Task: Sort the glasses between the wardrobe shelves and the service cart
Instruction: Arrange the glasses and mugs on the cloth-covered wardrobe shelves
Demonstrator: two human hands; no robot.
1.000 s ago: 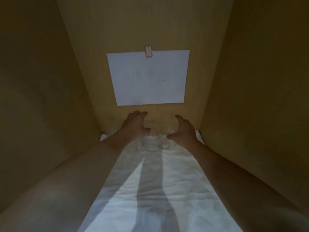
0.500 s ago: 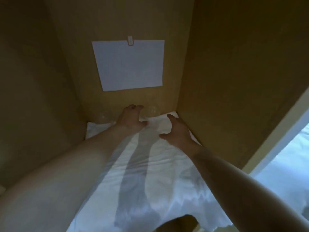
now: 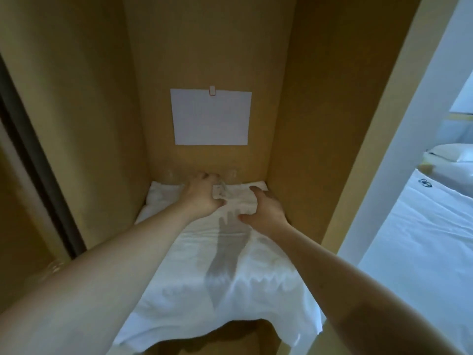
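Note:
Both my arms reach to the back of a wardrobe shelf covered by a white cloth (image 3: 225, 272). My left hand (image 3: 201, 197) curls round a clear glass (image 3: 220, 193), whose rim shows beside my thumb. My right hand (image 3: 267, 210) is cupped, thumb and fingers round another clear glass (image 3: 244, 204) that is faint against the cloth. Two more glasses stand against the back wall, one at the left (image 3: 174, 174) and one right of my left hand (image 3: 232, 174). The service cart is out of view.
A white paper sheet (image 3: 211, 117) is clipped to the wardrobe's back wall. Wooden side walls (image 3: 307, 149) close in the narrow shelf. A dark door frame (image 3: 38, 160) runs down the left. A white bed (image 3: 422, 239) lies to the right, outside the wardrobe.
The view has pulled back and turned, showing the wardrobe's edge and the bed. My right hand has drawn back slightly from the rear wall; my left hand stays at the glasses.

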